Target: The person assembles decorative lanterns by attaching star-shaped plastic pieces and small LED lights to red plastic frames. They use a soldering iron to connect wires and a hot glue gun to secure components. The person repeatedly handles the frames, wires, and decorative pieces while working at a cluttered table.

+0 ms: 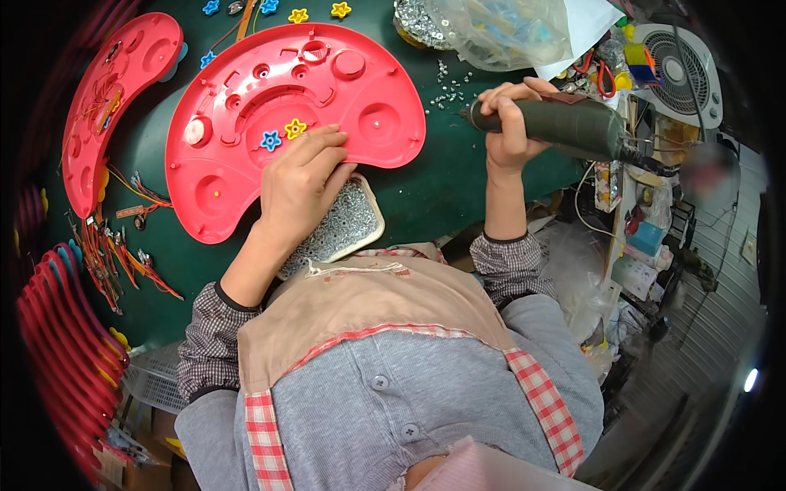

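Upper left of centre: my left hand (303, 184) is resting on the red plastic shell (340, 108), fingers bunched near a yellow star (295, 128); whether pinching, I cannot tell. Upper right: my right hand (512, 127) is gripping a dark green power screwdriver (573, 127), fingers curling around it.

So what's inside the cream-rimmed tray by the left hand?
Small silvery metal pieces fill the visible part of the tray. The left hand and forearm cover its left side; contents there cannot be seen.
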`<action>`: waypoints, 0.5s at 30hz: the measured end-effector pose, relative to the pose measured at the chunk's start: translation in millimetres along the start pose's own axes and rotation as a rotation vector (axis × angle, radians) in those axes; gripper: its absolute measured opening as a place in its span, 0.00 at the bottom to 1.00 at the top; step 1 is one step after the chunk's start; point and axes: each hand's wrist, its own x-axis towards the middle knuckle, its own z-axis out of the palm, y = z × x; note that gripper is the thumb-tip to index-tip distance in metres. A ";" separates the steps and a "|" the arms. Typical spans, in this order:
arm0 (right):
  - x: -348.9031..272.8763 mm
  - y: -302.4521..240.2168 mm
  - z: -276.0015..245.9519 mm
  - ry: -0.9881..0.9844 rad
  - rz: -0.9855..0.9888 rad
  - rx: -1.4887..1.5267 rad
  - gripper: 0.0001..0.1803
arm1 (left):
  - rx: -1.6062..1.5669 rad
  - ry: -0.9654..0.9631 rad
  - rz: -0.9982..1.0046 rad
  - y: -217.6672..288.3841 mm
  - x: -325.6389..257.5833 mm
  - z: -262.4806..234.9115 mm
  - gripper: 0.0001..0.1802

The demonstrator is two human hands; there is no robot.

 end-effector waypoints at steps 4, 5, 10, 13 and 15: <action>3.8 6.9 5.4 -0.010 -0.034 -0.014 0.25 | 0.005 0.095 0.082 15.0 12.7 -6.4 0.11; 4.7 4.3 6.7 -0.001 -0.067 0.004 0.25 | -0.020 0.095 0.071 17.8 16.6 -5.9 0.12; 11.9 -37.8 12.7 -0.055 -0.085 0.166 0.30 | -0.091 0.109 0.136 29.7 58.9 27.7 0.13; 10.2 -60.1 20.6 -0.116 -0.079 0.251 0.30 | -0.227 0.127 0.122 28.9 75.7 50.0 0.12; 8.0 -68.0 29.3 -0.130 -0.064 0.305 0.30 | -0.316 0.041 0.141 22.2 74.3 49.4 0.11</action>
